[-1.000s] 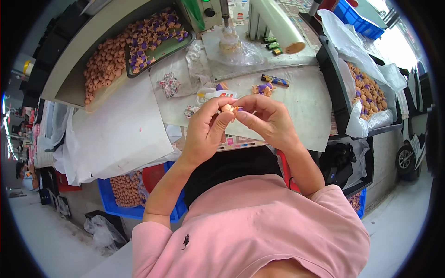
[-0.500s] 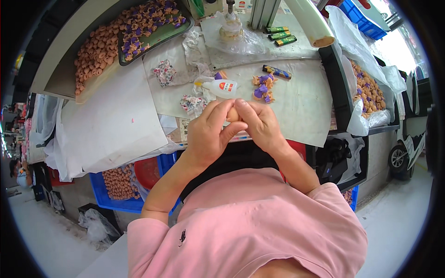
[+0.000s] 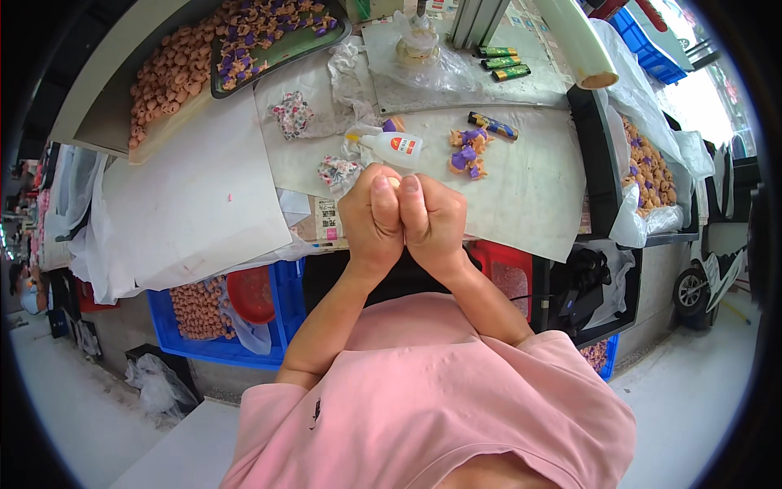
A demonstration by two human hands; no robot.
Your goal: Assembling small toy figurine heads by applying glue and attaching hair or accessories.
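Left hand (image 3: 371, 218) and right hand (image 3: 433, 220) clenched, pressed together, thumbs up over table (image 3: 529, 204) near edge (held item hidden). Glue bottle (image 3: 393, 146), purple-orange figures (image 3: 467, 152) just beyond; bare table rightward.

Small craft workshop, worktable (image 3: 521, 196) with glue bottle (image 3: 395, 146), trays of little figurines (image 3: 244, 37), blue crates (image 3: 204, 334) beneath

A pale workbench (image 3: 521, 187) is seen across the far side. Blue crates (image 3: 208, 322) are stowed beneath it at left. A grey concrete floor (image 3: 73, 407) is lit by daylight from the far right.
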